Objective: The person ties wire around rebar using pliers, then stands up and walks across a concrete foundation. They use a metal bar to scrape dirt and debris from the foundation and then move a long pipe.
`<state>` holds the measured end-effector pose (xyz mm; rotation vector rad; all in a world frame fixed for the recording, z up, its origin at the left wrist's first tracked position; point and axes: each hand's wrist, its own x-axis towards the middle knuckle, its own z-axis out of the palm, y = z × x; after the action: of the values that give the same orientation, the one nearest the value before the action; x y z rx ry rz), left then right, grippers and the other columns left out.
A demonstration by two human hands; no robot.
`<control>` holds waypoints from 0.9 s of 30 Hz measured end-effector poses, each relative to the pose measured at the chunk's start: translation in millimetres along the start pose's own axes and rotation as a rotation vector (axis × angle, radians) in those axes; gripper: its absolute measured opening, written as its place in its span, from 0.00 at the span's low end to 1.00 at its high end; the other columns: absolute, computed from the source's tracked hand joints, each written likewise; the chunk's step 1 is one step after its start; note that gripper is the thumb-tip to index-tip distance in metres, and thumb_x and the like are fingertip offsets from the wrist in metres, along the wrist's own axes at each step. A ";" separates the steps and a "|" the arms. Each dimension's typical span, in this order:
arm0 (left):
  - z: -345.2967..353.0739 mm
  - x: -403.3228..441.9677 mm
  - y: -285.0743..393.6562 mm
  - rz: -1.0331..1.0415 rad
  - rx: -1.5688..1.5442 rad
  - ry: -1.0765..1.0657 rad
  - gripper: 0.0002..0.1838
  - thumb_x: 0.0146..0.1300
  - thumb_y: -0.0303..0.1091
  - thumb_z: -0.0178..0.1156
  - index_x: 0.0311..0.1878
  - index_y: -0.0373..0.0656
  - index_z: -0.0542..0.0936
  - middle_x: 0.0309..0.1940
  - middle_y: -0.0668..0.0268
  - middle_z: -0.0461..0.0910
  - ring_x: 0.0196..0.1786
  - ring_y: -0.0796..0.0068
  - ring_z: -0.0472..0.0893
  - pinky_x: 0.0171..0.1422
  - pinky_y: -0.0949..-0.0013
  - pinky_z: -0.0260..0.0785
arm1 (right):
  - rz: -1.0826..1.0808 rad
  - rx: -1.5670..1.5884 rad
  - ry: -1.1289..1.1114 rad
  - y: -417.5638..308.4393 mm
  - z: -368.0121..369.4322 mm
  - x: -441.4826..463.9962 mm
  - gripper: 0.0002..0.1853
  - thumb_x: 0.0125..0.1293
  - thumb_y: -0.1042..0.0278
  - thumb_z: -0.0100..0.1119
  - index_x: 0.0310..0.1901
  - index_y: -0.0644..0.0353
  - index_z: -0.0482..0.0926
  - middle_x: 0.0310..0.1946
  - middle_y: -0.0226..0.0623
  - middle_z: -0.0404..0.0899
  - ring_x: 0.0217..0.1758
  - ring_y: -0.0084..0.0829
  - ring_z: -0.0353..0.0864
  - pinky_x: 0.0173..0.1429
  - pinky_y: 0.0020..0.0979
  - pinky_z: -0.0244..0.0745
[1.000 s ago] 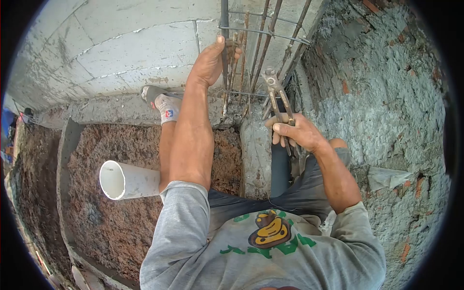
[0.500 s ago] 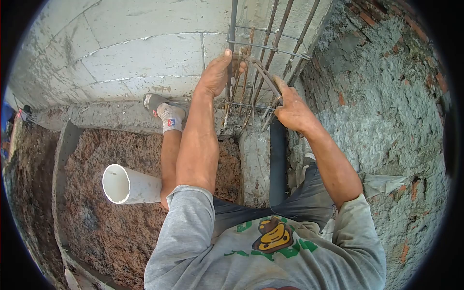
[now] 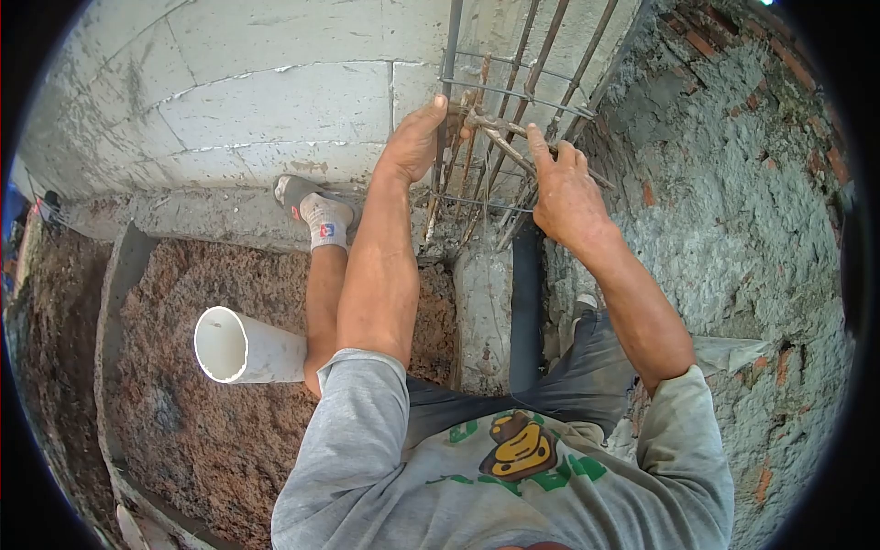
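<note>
The left hand (image 3: 414,145) curls around the dark bar (image 3: 451,50) at the rebar cage's (image 3: 507,89) left edge; the right hand (image 3: 570,197) grasps pliers (image 3: 502,125), handles spread, index finger extended.

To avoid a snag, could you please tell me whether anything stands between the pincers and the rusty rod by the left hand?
Nothing visible does: the pincers, in the right hand, have their head beside the rusty rod.

No words or numbers can be read. The shirt (image 3: 431,513), near, bears green lettering (image 3: 579,469) around a yellow-and-brown print (image 3: 522,447), too creased to make out. The sock (image 3: 321,211), far left, carries a blue, red and white mark (image 3: 327,230), too small to read.
</note>
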<state>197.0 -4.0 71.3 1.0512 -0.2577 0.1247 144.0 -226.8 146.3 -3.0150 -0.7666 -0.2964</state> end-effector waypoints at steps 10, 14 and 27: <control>0.2 -0.6 1.9 0.016 0.075 0.045 0.35 0.64 0.59 0.56 0.55 0.30 0.74 0.43 0.57 0.80 0.43 0.70 0.79 0.49 0.65 0.69 | -0.179 -0.296 0.091 7.7 -0.7 8.6 0.32 0.52 0.75 0.59 0.60 0.71 0.63 0.42 0.51 0.75 0.47 0.48 0.76 0.51 0.42 0.72; -2.5 2.0 -2.7 0.005 0.062 0.063 0.35 0.64 0.58 0.57 0.55 0.29 0.74 0.43 0.57 0.80 0.43 0.70 0.79 0.50 0.64 0.69 | -0.197 -0.110 -0.041 15.2 -0.7 13.9 0.18 0.57 0.74 0.55 0.49 0.70 0.69 0.36 0.52 0.78 0.40 0.45 0.82 0.44 0.38 0.75; 4.8 -2.0 -6.0 0.025 -0.040 0.094 0.25 0.66 0.51 0.58 0.51 0.35 0.75 0.45 0.59 0.78 0.51 0.66 0.75 0.60 0.58 0.65 | 0.000 1.551 -0.711 22.4 36.4 10.2 0.12 0.67 0.62 0.56 0.36 0.65 0.75 0.22 0.35 0.78 0.22 0.26 0.79 0.24 0.29 0.76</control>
<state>195.7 -11.1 68.0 1.0004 -0.1877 0.1899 169.9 -239.4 113.2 -1.5338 -0.5331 0.9511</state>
